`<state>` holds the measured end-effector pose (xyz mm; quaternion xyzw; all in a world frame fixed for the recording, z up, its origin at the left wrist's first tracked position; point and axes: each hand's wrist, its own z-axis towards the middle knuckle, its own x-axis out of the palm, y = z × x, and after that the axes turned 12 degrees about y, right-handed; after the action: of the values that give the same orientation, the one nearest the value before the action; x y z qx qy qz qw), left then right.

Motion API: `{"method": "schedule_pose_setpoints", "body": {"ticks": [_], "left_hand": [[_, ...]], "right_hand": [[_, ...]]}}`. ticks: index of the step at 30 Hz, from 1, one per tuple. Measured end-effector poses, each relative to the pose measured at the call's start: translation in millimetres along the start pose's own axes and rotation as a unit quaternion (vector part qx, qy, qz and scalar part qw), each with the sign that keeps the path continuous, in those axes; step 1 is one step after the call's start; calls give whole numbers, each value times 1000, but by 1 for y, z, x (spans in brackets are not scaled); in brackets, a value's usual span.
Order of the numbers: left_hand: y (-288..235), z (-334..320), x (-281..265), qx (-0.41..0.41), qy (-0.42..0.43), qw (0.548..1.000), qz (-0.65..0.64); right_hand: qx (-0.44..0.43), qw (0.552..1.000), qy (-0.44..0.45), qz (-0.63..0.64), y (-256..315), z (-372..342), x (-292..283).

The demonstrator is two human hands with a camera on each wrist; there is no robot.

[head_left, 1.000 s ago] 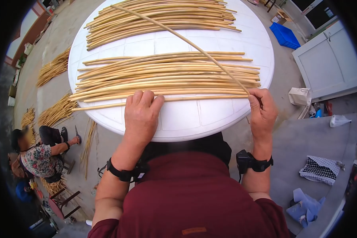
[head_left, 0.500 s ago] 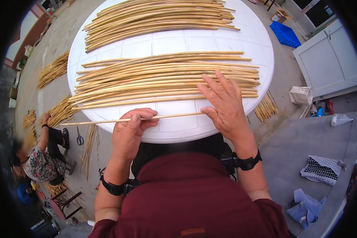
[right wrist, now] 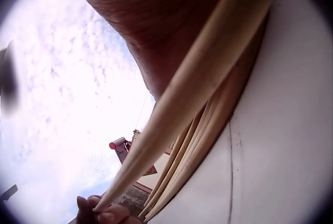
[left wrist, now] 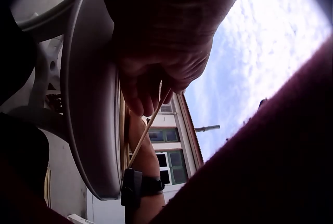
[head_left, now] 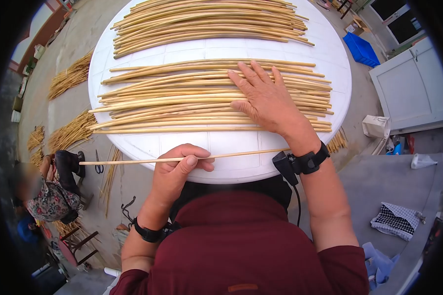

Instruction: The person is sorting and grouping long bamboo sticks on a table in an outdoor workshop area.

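Note:
In the head view the left hand (head_left: 179, 169) pinches one thin pale stick (head_left: 128, 162) between thumb and fingers, above the table's near edge. That stick runs roughly level, its right end by the right wrist. The right hand (head_left: 263, 98), fingers spread, rests over the nearer row of sticks (head_left: 182, 103) lying side by side. In the left wrist view the left hand (left wrist: 161, 63) holds the stick (left wrist: 144, 140), which slants toward the other wrist. The right wrist view shows the stick (right wrist: 171, 104) large in front, with left fingertips (right wrist: 106, 214) at its far end.
Another pile of sticks (head_left: 206, 24) lies at the back of the round white table (head_left: 182, 47). Bundles (head_left: 71, 130) lie on the ground at left, near a seated person (head_left: 54, 196) and scissors (head_left: 99, 162). A blue crate (head_left: 361, 49) stands at back right.
The right hand let go of the slanted stick's end and moved left and forward onto the nearer row. The left hand left that row and lifted the stick, now roughly level, toward the body.

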<state>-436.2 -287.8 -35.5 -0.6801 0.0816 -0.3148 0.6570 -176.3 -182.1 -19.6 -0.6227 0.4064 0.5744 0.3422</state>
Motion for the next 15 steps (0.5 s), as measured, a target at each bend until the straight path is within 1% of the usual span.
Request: {"method": "schedule_pose_setpoints", "body": {"ticks": [5,6,8,10,11,14,15], "left_hand": [[-2,1,-2,-11,0,1000,-11],[-2,1,-3,0,7,1000,-1],[0,3,-5,23,19,999,19],[1,3,-7,26,21,999,10],[0,3,-8,27,23,999,6],[-3,3,-7,-6,18,999,-29],[0,5,-7,9,8,999,-32]], "right_hand": [[1,1000,0,1,-11,19,-3],[4,1000,1,1,-10,19,-4],[-13,1000,-5,-4,-7,12,-1],[-37,999,-15,-11,-4,3,0],[-45,999,-4,-15,-4,1,-2],[-38,999,-4,-6,-2,-3,-2],[-42,999,5,-1,0,-3,-3]]}}
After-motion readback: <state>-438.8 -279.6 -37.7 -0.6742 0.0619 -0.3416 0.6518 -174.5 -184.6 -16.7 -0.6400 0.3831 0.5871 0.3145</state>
